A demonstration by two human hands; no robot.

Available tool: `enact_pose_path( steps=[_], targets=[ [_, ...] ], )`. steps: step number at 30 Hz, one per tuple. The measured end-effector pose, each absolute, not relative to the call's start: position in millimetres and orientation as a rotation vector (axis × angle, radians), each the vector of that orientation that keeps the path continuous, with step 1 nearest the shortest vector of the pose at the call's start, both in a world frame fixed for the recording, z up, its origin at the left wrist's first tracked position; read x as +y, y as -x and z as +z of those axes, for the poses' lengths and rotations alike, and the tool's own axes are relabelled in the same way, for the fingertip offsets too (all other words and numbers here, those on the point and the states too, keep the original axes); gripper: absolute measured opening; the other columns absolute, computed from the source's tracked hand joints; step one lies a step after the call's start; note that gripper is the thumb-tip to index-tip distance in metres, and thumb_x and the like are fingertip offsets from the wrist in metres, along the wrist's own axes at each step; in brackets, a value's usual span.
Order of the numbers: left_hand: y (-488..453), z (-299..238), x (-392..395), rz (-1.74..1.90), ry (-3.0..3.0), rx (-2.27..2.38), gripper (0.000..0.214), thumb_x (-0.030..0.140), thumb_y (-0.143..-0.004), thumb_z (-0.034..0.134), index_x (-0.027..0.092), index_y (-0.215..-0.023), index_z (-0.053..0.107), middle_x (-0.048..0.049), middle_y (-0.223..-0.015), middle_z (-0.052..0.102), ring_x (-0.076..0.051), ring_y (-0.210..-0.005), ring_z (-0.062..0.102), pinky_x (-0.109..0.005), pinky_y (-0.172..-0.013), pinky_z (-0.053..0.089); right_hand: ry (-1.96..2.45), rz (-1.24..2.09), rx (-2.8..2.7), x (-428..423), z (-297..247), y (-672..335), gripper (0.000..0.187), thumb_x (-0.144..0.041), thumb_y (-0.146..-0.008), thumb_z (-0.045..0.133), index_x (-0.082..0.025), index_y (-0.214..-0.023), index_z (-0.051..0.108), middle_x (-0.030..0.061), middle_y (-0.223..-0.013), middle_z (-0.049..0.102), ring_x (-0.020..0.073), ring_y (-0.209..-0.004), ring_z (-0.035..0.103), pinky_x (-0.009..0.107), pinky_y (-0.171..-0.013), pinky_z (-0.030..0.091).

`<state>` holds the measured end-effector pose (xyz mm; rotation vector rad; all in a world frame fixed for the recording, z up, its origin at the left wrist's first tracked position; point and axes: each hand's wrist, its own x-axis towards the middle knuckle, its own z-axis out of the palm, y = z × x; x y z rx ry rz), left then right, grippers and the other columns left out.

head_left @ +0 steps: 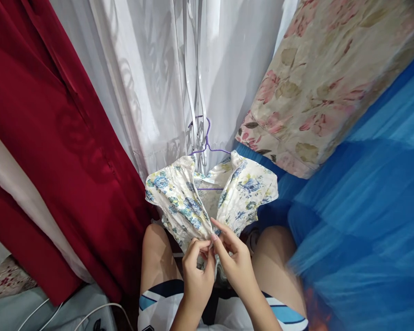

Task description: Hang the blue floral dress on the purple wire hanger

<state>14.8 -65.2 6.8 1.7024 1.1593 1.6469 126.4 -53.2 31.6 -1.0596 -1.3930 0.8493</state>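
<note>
Floral top (188,202): white with blue flowers, on a purple hanger (209,148); bare knees (157,248) to either side of it.
Left hand (198,262): below the top's V opening, thumb and forefinger pinched on its front edge.
Right hand (232,255): same spot on the top, thumb tip at the cloth, forefinger stretched upward; whether it grips, I cannot tell.
Step in hand: by my reckoning, working the top's front edges together; any fastener is too small to make out.
Next move: would seem to call for edges held level and light fingertip work.
Red drape (72,151): left of the top.
White cable (106,305): lower left of the top, well apart.
White curtain (152,69): behind the top.
White straps (189,87): above the top, down past the hanger's hook.
Pink-flowered cloth (307,87): upper right of the top.
Blue netting (362,197): right of the top.
In the way: only fingers, hiding the top's lower front.
</note>
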Motion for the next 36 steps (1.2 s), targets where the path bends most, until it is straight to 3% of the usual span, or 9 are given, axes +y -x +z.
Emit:
enact_pose_path(
  steps=[6, 16, 27, 36],
  targets=[
    [-14.0, 5.4, -64.2, 1.666, -1.659, 1.207, 0.011, 0.019, -0.093, 0.054, 0.016, -0.096, 0.064, -0.005, -0.084, 0.062, -0.015, -0.078, 0.061, -0.025, -0.073, 0.05, 1.111, 0.903, -1.449, -48.6, 34.6, -127.2, 0.029, -0.042, -0.095, 0.055, -0.02, -0.112, 0.06, -0.0044, -0.061, 0.045, 0.0137, -0.055, 0.045, 0.026, -0.053, 0.033],
    [-15.2, 1.9, -67.4, 1.59, -1.606, 1.212, 0.01, 0.024, -0.094, 0.055, 0.018, -0.096, 0.062, -0.0046, -0.086, 0.064, -0.016, -0.079, 0.062, -0.026, -0.074, 0.05, 1.018, 0.784, -1.187, -54.9, 23.3, -119.7, 0.014, -0.032, -0.088, 0.065, -0.019, -0.09, 0.06, -0.0046, -0.059, 0.049, 0.0118, -0.055, 0.046, 0.025, -0.056, 0.038],
    [-16.6, 3.3, -68.3, 1.595, -1.591, 1.213, 0.011, 0.024, -0.095, 0.053, 0.017, -0.091, 0.06, -0.0044, -0.084, 0.064, -0.015, -0.078, 0.061, -0.026, -0.074, 0.049, 1.004, 0.991, -1.159, -54.9, 25.1, -115.4, 0.028, -0.044, -0.087, 0.067, -0.02, -0.083, 0.053, -0.0049, -0.055, 0.048, 0.0123, -0.05, 0.044, 0.025, -0.051, 0.037],
    [-16.0, 6.2, -69.7, 1.614, -1.688, 1.257, 0.01, 0.02, -0.094, 0.053, 0.016, -0.092, 0.061, -0.0048, -0.083, 0.061, -0.015, -0.076, 0.059, -0.026, -0.072, 0.049, 0.972, 1.028, -1.194, -50.6, 26.2, -116.0, 0.027, -0.043, -0.091, 0.062, -0.021, -0.081, 0.05, -0.0042, -0.062, 0.048, 0.0114, -0.055, 0.043, 0.023, -0.052, 0.035]
  ],
)
